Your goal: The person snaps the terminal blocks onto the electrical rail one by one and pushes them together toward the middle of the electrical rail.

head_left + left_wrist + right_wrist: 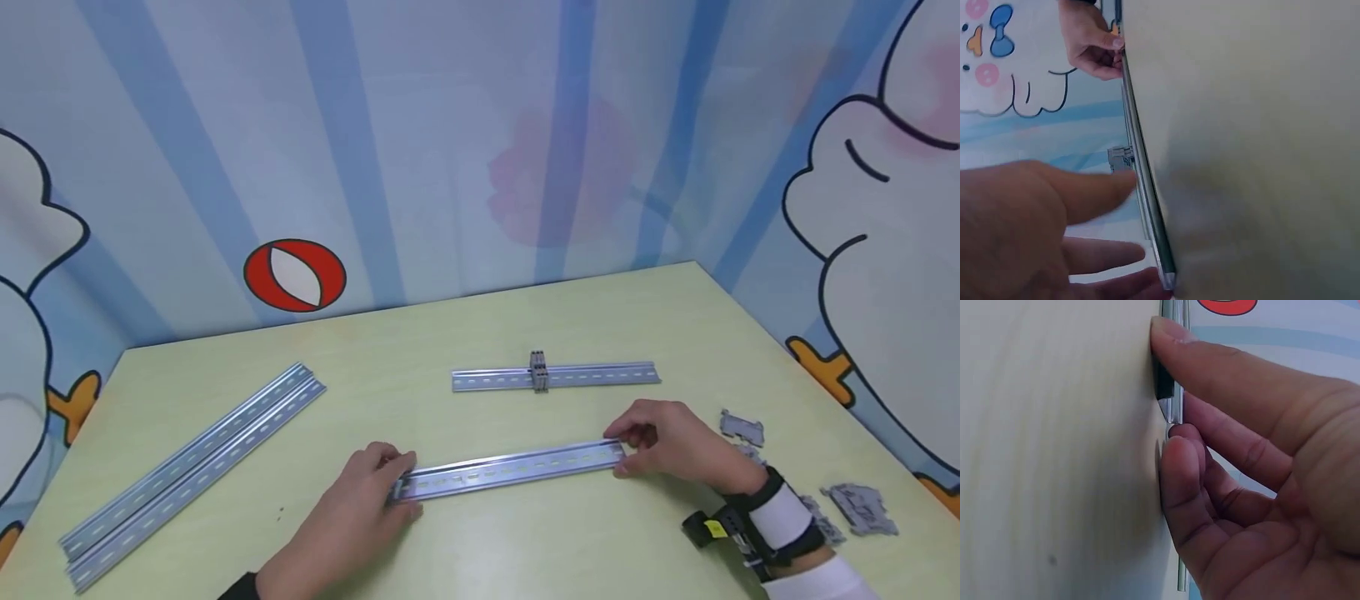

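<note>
Two hands grip one slotted rail (510,472), one at each end: left hand (352,504) and right hand (678,446). Each has its thumb on the near long edge and its fingers at the far edge; both grips are closed on the rail. Governing relation: the rail's long axis runs straight from grip to grip, its right end slightly farther from the body. Neither hand is nearer to it. In my judgement, any shift or turn depends on both ends moving together.

The rail's body lies between the grips, above or on the table (525,550); full contact cannot be confirmed. Beyond the grips, roughly parallel, lies a far rail (607,375) bearing a grey block cluster (538,372), nearer the right hand. Loose grey pieces (861,507) lie to the right of the right grip. Paired rails (183,456) lie obliquely to the left of the left grip.
</note>
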### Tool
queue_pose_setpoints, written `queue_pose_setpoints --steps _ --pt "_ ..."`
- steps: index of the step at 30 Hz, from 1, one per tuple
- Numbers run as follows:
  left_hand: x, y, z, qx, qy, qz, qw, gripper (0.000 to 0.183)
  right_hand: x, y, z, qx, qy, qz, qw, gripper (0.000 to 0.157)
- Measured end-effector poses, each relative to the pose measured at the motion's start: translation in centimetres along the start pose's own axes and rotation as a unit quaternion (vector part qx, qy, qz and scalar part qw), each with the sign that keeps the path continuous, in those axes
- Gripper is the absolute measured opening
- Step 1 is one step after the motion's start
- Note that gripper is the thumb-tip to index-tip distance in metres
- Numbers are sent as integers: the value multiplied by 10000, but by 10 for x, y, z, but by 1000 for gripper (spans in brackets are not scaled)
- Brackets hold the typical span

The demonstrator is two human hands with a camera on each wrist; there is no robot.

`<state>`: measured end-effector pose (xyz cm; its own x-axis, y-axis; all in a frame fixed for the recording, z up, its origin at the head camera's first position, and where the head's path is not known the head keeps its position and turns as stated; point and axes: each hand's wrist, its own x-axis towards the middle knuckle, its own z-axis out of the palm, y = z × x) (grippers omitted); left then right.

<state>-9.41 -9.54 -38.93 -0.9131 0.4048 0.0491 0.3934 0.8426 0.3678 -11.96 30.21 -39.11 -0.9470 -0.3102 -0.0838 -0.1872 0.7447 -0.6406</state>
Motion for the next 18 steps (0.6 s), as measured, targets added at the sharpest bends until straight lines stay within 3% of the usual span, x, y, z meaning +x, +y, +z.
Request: queue_pose_setpoints --steps 4,6,8,11,16,18 --pt "-8 4 7 420 -904 -60 9950 93 -2 -1 0 54 45 70 10000 34" --pt "-14 3 11 580 -1369 74 9889 104 -1 -2 0 108 51 102 9999 35" --pt "-20 2 15 686 -1583 262 9847 111 0 -3 0 161 48 164 9997 35" --pt "-27 -2 19 845 -1463 673 9833 114 0 -3 0 194 40 167 9997 35" --pt "-30 -6 26 1192 -996 990 9829 113 -3 -1 -5 15 23 210 9998 36" --pt "-32 -9 31 1423 -584 1176 9811 113 -8 0 -11 -103 65 340 9993 37"
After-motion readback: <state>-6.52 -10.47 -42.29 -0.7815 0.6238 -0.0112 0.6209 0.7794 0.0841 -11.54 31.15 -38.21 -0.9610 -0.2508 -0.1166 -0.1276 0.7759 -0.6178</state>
